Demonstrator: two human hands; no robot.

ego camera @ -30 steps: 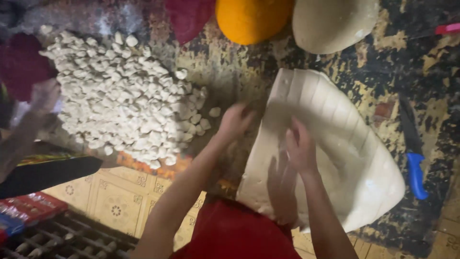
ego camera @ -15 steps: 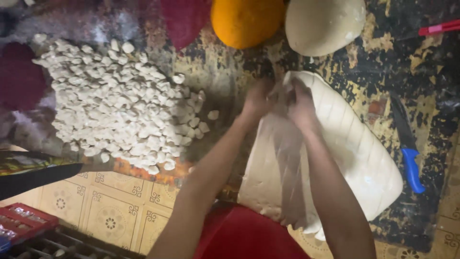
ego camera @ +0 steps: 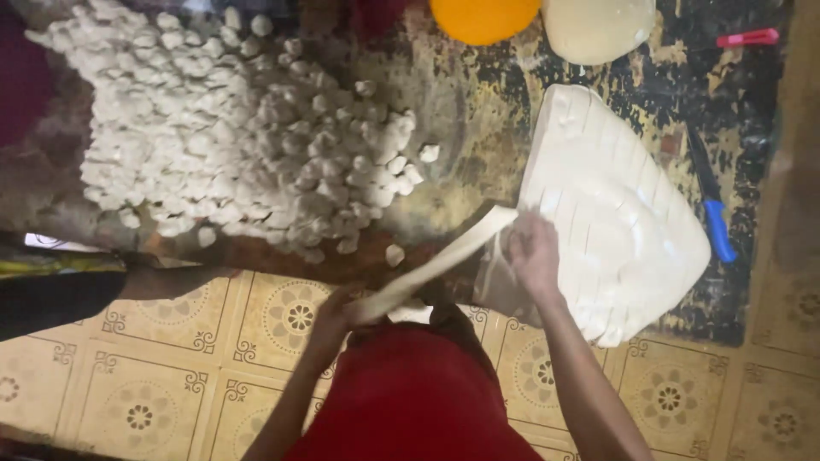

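the left hand (ego camera: 337,309) and right hand (ego camera: 531,252) hold a long pale dough strip (ego camera: 440,263), fingers closed on its ends, beside the scored white dough slab (ego camera: 615,213); the step looks like portioning, needing pinching towards the heap of small white dough pieces (ego camera: 231,128).

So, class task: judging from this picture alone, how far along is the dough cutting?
Done: a large heap of small dough pieces lies on the work surface, and the flat dough sheet is already scored into strips. In hand: one long dough strip is held between the left hand and the right hand. Left: most of the sheet's strips remain, plus an uncut pale dough ball. A blue-handled knife lies beside the sheet.
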